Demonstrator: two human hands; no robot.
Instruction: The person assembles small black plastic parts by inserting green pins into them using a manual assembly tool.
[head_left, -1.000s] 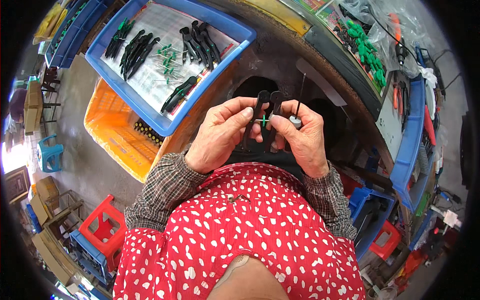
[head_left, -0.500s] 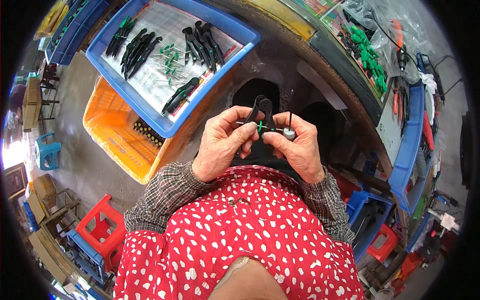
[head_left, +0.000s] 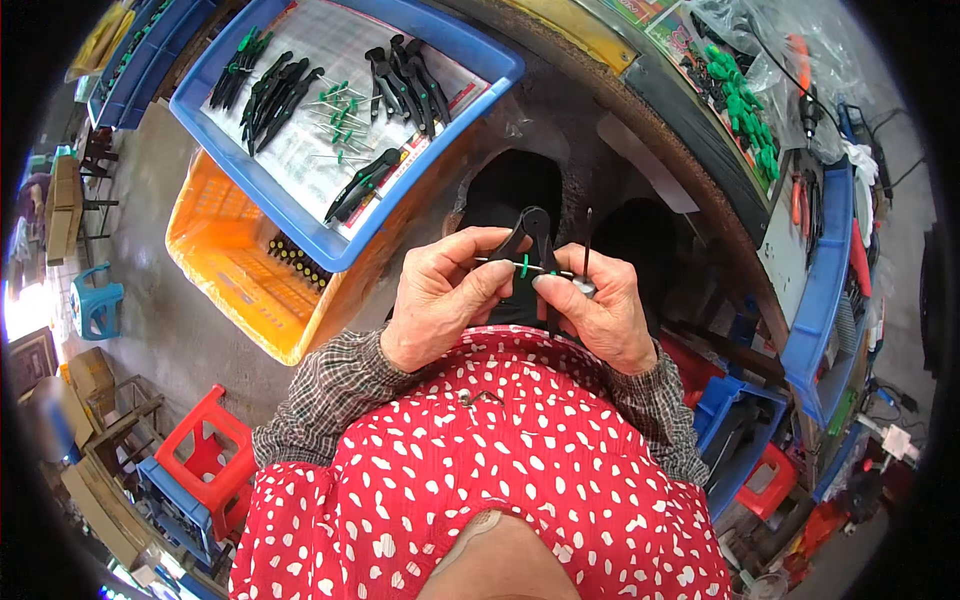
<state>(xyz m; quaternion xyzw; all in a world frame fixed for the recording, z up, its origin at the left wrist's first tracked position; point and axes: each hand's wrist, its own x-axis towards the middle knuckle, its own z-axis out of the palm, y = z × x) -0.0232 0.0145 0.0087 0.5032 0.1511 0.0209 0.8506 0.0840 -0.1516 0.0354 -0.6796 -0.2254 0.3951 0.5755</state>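
Black pieces point(head_left: 537, 222) closer, pins point(head_left: 338, 120) in tray point(head_left: 308, 232)

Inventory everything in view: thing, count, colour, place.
Held pieces: two, black, centre, tops overlapping
Held rod: one, pale with green, across them
Knobbed tool: one, grey and dark, right of the pieces
Tray: one, blue, upper left
Long pieces: several, black, in the tray
Loose rods: many, pale and green, same tray
Crate: one, orange, partly behind the tray
Small pieces: several, black and yellow, in the crate
Moulded pieces: many, green, upper right
Bins: at least two, blue, right
Stools: at least two, red and blue, left
Clutter: uncounted, mixed colours, outer edges
Garment: one, red, white-spotted, lower centre
Sleeves: two, checked, flanking it
Left hand: one, bare, holding left piece
Right hand: one, bare, holding right piece
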